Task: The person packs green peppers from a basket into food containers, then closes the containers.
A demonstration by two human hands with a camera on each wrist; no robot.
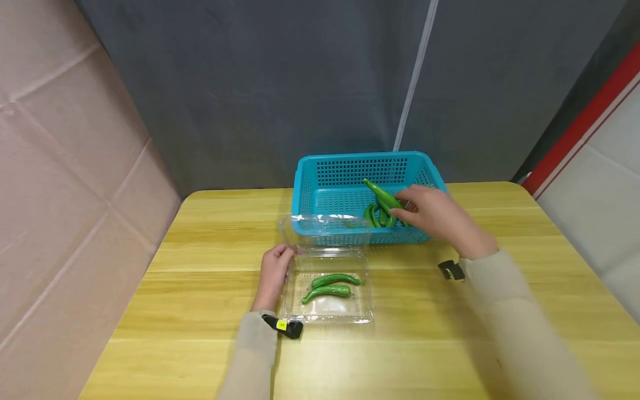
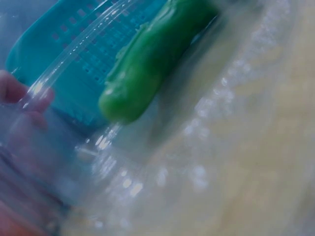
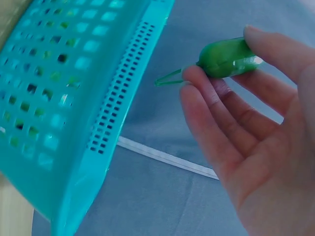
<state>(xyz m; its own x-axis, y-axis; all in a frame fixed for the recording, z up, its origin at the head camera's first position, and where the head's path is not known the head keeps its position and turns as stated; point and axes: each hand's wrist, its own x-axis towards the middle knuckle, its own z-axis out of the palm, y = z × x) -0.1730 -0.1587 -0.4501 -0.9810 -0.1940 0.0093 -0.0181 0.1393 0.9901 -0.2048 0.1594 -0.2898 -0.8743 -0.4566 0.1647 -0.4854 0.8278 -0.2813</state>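
Observation:
My right hand (image 1: 437, 216) pinches a green pepper (image 1: 381, 193) above the blue basket (image 1: 304, 203). In the right wrist view, thumb and fingers grip that pepper (image 3: 225, 58) at one end, and its thin green stem sticks out. Several more green peppers (image 1: 371, 215) lie in the basket below. My left hand (image 1: 272, 273) holds the left edge of a clear plastic clamshell box (image 1: 330, 315), near its hinge. Inside the box lie two long green peppers (image 1: 334, 279), side by side. The left wrist view is blurred, with one pepper (image 2: 142, 69) close up behind clear plastic.
The box's raised clear lid (image 1: 325, 225) leans up in front of the basket. Both stand on a wooden table (image 1: 210, 289). A dark grey wall panel (image 1: 250, 94) rises behind the table, with a pale padded wall (image 1: 60, 183) to the left.

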